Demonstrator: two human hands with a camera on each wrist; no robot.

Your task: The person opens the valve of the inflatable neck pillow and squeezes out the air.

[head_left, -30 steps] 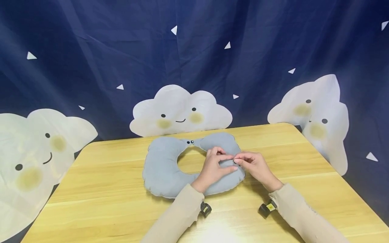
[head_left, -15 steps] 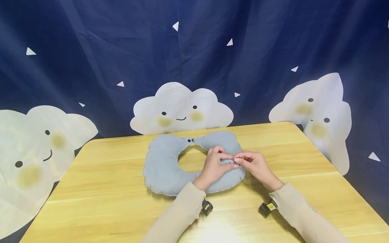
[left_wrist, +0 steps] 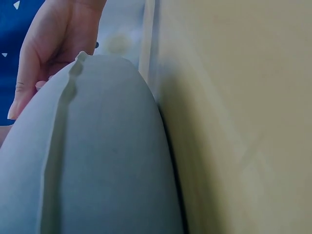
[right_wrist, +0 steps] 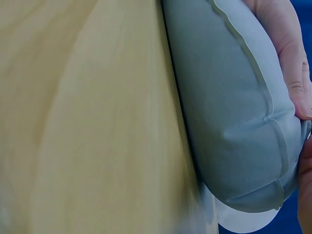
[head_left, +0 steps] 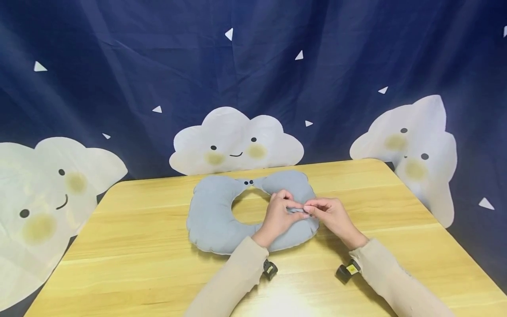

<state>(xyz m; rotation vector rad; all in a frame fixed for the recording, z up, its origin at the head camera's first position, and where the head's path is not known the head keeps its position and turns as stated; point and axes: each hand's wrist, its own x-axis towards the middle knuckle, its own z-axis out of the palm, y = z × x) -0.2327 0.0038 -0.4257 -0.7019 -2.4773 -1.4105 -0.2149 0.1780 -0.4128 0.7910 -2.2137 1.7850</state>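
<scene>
A grey inflated neck pillow point(head_left: 211, 220) lies on the table, its narrow ends pointing away and joined by a strap with two dark snap buttons point(head_left: 246, 182). My left hand point(head_left: 277, 220) rests over the pillow's right side, forefinger and thumb bracketing a small raised grey fold. From the right, my right hand point(head_left: 334, 218) pinches the other end of that fold, its fingertips meeting the left forefinger. A tiny dark spot shows just under the right thumb; the fingers hide most of it. Pillow side and seam point(right_wrist: 243, 34) fill much of the right wrist view.
The wooden table point(head_left: 130, 246) spreads out on both sides of the pillow. Behind it hangs a dark blue curtain point(head_left: 269, 53) printed with smiling clouds and white triangles. Small black cameras point(head_left: 270, 269) sit at both wrists.
Both hands stay almost in place. The small dark piece at the right fingertips has slipped lower and rightward, and the grey fold shows more between the left finger and thumb.
</scene>
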